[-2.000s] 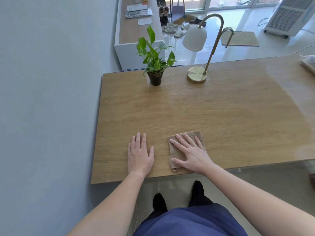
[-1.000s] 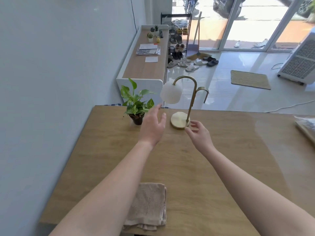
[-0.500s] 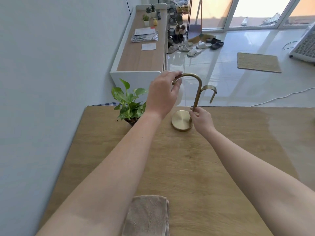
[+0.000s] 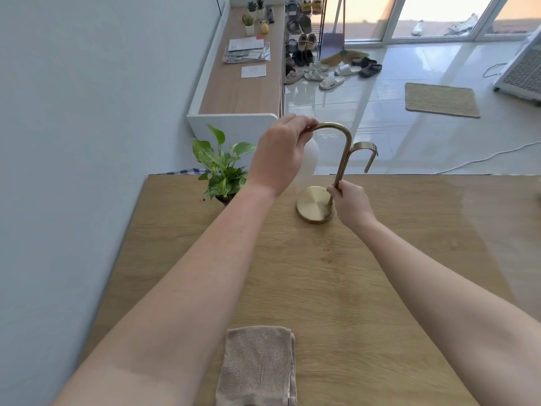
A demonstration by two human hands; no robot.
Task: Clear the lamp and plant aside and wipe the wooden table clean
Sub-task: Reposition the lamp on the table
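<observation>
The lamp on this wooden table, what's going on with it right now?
A person has both hands on the brass lamp. The left hand grips the curved top of the neck by the white shade, and the right hand grips the stem just above the round base, which looks to be on the table. The potted plant stands untouched to the left. A folded cloth lies at the near edge, so no wiping yet.

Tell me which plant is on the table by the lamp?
The big leafy plant, left of the lamp on the table; the little potted plants stand on the far sideboard.
</observation>
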